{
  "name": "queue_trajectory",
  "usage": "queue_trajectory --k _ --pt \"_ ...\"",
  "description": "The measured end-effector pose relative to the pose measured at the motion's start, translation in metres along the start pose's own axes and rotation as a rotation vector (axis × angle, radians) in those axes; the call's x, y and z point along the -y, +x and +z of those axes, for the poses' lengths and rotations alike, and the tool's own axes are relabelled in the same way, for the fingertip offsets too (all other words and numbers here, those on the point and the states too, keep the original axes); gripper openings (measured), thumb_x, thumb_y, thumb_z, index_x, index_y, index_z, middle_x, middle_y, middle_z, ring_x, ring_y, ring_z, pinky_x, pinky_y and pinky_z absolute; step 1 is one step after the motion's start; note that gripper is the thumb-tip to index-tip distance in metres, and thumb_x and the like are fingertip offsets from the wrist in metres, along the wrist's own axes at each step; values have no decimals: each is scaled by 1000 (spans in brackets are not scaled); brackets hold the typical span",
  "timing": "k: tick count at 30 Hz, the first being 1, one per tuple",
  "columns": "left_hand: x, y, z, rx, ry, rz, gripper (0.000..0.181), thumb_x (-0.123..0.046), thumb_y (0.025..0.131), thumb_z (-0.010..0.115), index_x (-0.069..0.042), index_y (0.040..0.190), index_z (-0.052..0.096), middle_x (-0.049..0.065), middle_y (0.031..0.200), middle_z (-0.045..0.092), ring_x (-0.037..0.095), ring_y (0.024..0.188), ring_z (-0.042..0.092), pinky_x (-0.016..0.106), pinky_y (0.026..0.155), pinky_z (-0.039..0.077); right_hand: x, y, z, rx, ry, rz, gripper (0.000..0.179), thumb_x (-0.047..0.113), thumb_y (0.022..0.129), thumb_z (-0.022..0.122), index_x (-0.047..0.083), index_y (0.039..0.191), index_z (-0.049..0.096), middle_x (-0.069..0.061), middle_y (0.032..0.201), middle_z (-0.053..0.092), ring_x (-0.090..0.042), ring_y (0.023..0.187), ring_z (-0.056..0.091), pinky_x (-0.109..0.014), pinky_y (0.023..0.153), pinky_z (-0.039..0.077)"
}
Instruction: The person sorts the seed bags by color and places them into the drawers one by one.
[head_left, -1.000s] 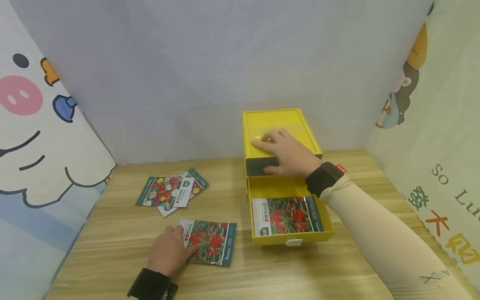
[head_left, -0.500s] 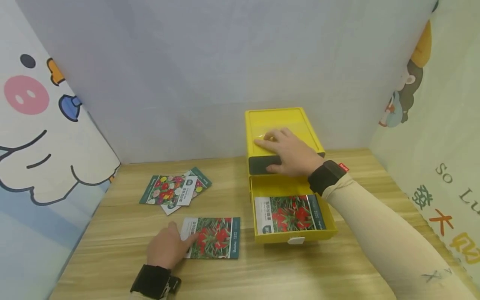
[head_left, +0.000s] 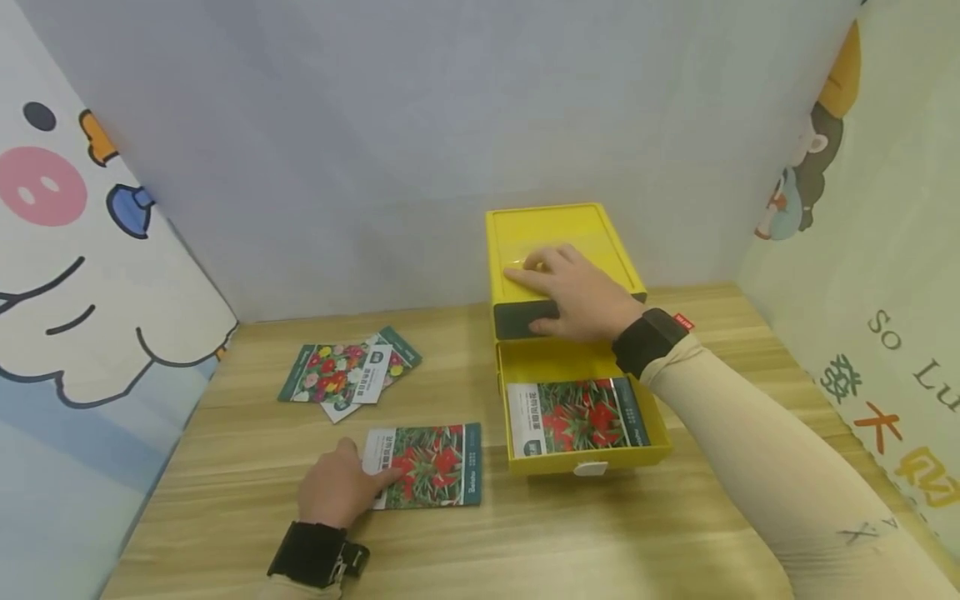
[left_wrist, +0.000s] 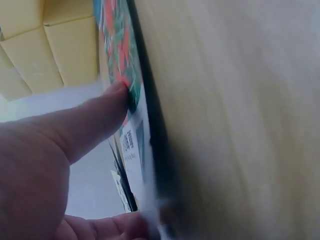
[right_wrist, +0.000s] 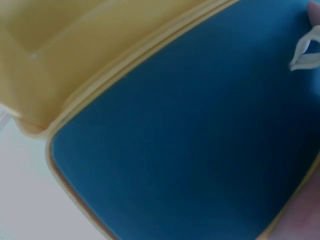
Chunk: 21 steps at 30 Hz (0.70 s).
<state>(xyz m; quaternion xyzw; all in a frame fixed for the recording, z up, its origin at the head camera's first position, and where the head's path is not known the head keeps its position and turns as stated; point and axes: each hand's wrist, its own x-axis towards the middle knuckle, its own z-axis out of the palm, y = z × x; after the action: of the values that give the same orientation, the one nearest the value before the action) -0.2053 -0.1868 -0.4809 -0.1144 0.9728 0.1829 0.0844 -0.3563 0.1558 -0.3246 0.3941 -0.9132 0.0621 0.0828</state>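
My left hand (head_left: 336, 487) pinches the left end of a seed packet (head_left: 438, 467) with red flowers on its front, low over the table. In the left wrist view the thumb (left_wrist: 112, 105) lies on the packet's printed face and the other fingers are at its edge. My right hand (head_left: 581, 292) rests on a yellow two-drawer box (head_left: 555, 221), fingers on the top and thumb against the dark front of the upper drawer (right_wrist: 185, 135). Below, the yellow lower drawer (head_left: 630, 457) is pulled out. A matching red-flower packet (head_left: 577, 417) lies inside it.
Overlapping seed packets (head_left: 333, 372) with mixed-colour flowers lie on the wooden table (head_left: 240, 475) at left. A white tab handle (head_left: 590, 469) juts from the lower drawer's front. A pale back wall (head_left: 360, 167) and printed side walls enclose the table.
The left hand has turned the red-flower packet slightly, so its edges now run straighter to the view. The right hand keeps its place on the box. The head view shifts a little.
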Motion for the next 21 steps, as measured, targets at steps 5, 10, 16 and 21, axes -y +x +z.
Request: queue_trajectory --k 5,10,16,21 --pt "0 -1 0 5 -72 -18 70 -54 73 77 4 103 54 8 72 55 21 57 49 31 46 35 0 1 -1 -4 -3 -4 75 35 82 77 21 146 42 -10 134 43 -30 120 36 -41 96 38" --pt "1 -1 2 8 -174 -9 62 -40 77 79 9 107 56 10 79 61 20 63 52 30 51 38 1 1 0 -6 -6 -2 75 35 82 77 21 146 42 -10 134 43 -30 119 36 -41 96 38" --pt "6 0 1 2 -261 25 53 -30 82 75 12 110 59 11 83 66 20 70 57 33 59 46 1 2 1 -12 -6 -14 75 34 82 77 20 146 42 -10 133 44 -30 119 36 -41 96 38" --pt "9 -1 -3 15 -395 -5 43 -28 85 73 8 108 64 7 81 69 16 69 60 30 58 46 1 1 1 -6 -7 1 75 35 82 77 21 146 42 -10 134 43 -30 120 36 -41 97 38"
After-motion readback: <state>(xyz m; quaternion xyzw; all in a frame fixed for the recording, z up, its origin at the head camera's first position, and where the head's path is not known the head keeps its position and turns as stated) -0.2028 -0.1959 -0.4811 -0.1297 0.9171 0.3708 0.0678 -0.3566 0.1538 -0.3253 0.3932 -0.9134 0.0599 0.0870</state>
